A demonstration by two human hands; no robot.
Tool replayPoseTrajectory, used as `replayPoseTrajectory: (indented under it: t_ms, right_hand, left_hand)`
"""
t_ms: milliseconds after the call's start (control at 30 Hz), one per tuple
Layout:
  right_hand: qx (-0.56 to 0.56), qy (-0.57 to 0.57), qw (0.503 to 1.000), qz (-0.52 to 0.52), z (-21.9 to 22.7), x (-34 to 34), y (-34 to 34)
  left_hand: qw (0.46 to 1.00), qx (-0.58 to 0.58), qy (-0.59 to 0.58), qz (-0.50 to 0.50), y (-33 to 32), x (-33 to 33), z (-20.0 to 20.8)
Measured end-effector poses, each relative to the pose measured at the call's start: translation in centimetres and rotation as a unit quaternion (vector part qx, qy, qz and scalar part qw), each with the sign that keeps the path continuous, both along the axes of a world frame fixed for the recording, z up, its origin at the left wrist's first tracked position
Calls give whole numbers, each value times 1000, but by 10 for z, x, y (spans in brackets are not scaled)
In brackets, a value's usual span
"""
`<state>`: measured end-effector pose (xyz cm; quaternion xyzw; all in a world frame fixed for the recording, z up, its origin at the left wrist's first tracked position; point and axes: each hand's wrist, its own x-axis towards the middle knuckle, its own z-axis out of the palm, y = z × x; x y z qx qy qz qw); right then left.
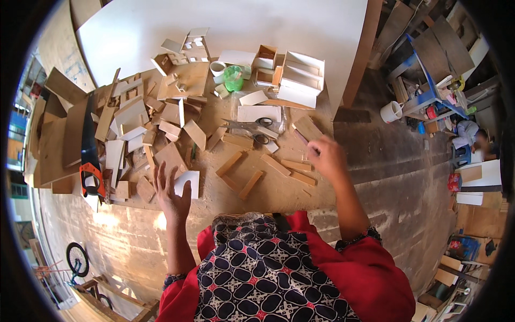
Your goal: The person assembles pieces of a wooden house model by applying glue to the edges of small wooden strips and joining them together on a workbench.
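Your left hand (173,197) hangs with fingers spread, grasping nothing, near the table's (279,199) front edge and beside a white panel (192,185). Your right hand (328,156) is curled near the right edge; I cannot tell whether it grips anything. A wooden block (307,127) lies just beyond it. Between your hands, tabletop shows around wooden strips (276,165), giving room toward the front edge.

Here's matt, bare wood on the right block (307,127), a smooth white face on the near panel (194,182); left, an orange plastic saw handle (89,167); far, glossy green plastic on the container (233,78); metal scissors (248,127) between.
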<state>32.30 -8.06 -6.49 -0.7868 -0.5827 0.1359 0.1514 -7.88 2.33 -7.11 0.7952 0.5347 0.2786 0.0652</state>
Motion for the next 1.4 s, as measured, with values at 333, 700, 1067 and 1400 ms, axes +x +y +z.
replayPoseTrajectory:
  t_ms: [333,700,1067,1400]
  right_hand:
    - [47,48,997,39,-26,-27,-18]
    - [70,397,913,-65,-61,-16,-15]
    - [50,39,997,54,-31,-82,-1]
    - [-164,696,699,-11,-13,-50,9]
  left_hand:
    - [1000,-15,4,1,-20,10,12]
    - [997,-22,-14,-69,-32,40,20]
    - [993,-42,9,-106,-35,54,23]
    - [977,-112,-101,-152,-43,73,28]
